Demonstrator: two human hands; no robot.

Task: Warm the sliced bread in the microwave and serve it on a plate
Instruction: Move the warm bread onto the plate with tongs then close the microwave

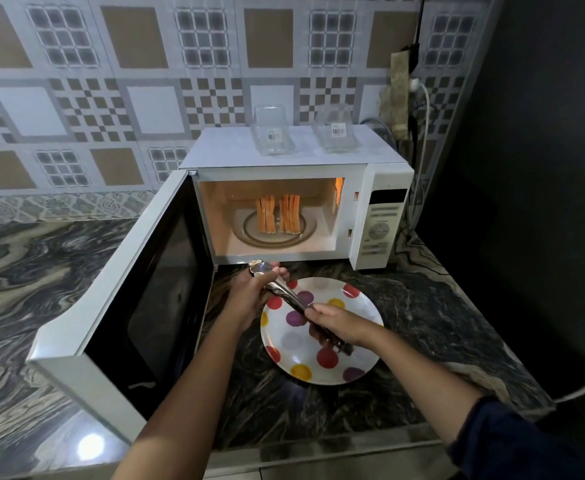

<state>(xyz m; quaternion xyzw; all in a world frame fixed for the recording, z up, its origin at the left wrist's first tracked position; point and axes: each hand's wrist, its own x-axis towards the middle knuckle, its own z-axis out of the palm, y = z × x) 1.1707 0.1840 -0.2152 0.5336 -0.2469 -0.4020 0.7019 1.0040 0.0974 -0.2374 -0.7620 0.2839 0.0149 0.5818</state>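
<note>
Stainless-steel kitchen tongs with scalloped tips (286,293) are held in both of my hands, running diagonally from upper left to lower right. My left hand (249,294) has its fingers curled round the tip end of the tongs, and my right hand (336,323) is closed round the handle end, with the rear of the tongs projecting below my palm. Whether the two arms of the tongs are pressed fully together I cannot tell. Directly beneath my right hand, and partly beneath the tongs, a round white plate with red, yellow and purple dots (322,287) lies flat on the dark veined stone countertop (429,306). Just beyond both hands stands a white microwave oven (235,147), its cavity lit orange. Its dark-windowed door (121,289) is swung fully open to the left of my left arm. Inside, the sliced bread (266,216) stands on edge in two groups, side by side on the round glass turntable (273,239), well apart from the tongs. Two clear containers with barcode labels (272,135) rest on the microwave's top, beyond my hands. A dark blue sleeve (513,441) covers my right upper arm.
</note>
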